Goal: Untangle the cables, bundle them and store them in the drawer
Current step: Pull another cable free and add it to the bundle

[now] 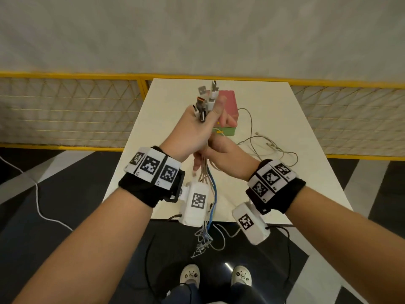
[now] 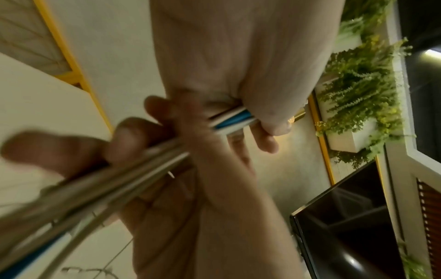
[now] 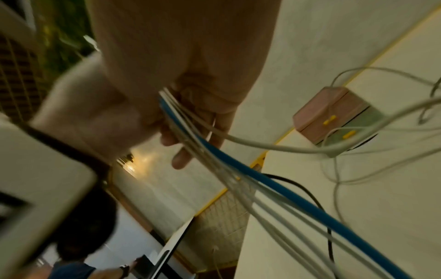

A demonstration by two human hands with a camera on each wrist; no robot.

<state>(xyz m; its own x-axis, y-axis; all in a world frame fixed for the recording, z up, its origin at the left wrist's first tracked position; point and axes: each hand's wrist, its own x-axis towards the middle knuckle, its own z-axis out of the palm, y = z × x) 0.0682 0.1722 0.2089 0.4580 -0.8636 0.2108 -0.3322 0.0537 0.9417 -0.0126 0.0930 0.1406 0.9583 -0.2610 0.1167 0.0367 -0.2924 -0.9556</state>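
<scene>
White and blue rubber-sheathed cables (image 1: 207,178) hang straight down from my clenched left hand (image 1: 197,130), my right hand (image 1: 221,154) gripping just below.

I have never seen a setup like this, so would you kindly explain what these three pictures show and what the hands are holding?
No machine here: a person wears three cameras. The head view looks down at both hands; the other two look along each wrist. The left hand grips a bunch of cables near their plugs. The right hand holds the same bunch just below; its tangled ends hang toward the floor. On the white table lie loose white cables and a small pink and green drawer box.
</scene>
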